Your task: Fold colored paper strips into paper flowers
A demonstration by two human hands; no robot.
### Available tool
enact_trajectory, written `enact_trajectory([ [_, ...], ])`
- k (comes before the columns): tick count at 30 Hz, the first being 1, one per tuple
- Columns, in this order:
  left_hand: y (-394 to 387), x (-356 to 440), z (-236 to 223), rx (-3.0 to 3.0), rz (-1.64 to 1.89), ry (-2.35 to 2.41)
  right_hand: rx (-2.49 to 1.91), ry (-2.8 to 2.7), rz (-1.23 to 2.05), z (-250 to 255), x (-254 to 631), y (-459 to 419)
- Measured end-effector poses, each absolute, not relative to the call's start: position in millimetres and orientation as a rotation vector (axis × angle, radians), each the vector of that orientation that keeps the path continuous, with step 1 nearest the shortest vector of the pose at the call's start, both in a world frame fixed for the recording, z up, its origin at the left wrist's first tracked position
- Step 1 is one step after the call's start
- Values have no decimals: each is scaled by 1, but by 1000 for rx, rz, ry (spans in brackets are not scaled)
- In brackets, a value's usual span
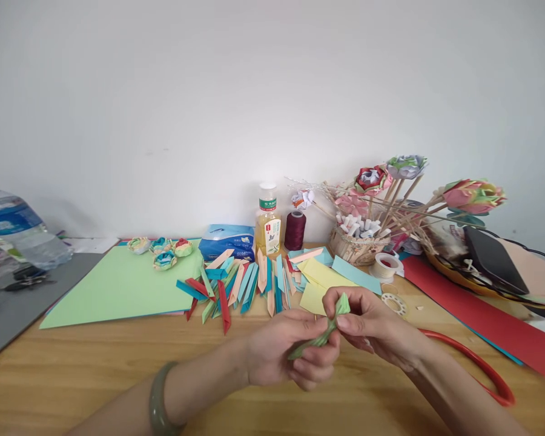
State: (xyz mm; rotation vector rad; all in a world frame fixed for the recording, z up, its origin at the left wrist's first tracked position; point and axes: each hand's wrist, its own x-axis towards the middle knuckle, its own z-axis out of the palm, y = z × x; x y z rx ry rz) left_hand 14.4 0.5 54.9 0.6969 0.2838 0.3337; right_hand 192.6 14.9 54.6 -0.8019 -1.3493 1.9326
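Observation:
A piece of folded green paper [315,343] is held between both hands above the front of the wooden table. My left hand [290,345] has its fingers wrapped round the lower part, its thumb pressed on top. Higher up, my right hand [367,321] pinches the other end between thumb and fingers. The paper narrows where the two thumbs meet, and part of it is hidden by the fingers. Just beyond the hands lies a heap of folded paper strips [249,278] in blue, red, green and peach, with yellow paper sheets [322,278] to its right.
Green sheets [113,290] with several paper flowers [165,260] lie at left, near a water bottle [18,224]. A blue tissue pack [227,241], drink bottle [267,221], thread spool [295,231] and flower basket [358,245] line the wall. Tape [386,265] and a red-handled tool [476,363] lie right.

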Motion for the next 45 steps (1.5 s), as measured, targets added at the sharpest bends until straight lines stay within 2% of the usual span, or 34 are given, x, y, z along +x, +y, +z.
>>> enact_trajectory([
  [10,-4,19,51,762,395,411,-779,-1264,1973,51,187,14],
  [14,-4,24,47,781,526,586,-860,-1275,1869,50,183,15],
  [20,-4,27,48,766,518,613,-1075,-1466,1636,55,185,11],
  [23,-6,28,42,779,518,655,-1264,-1620,1436,61,210,14],
  [28,-5,31,31,784,540,760,-1673,-1723,757,56,287,21],
  [32,-4,33,27,788,544,808,-1876,-1825,503,36,320,19],
  [40,-8,34,19,773,524,797,-2027,-1937,317,28,321,16],
  [45,-9,35,16,758,513,774,-1953,-2168,489,44,330,-19],
])
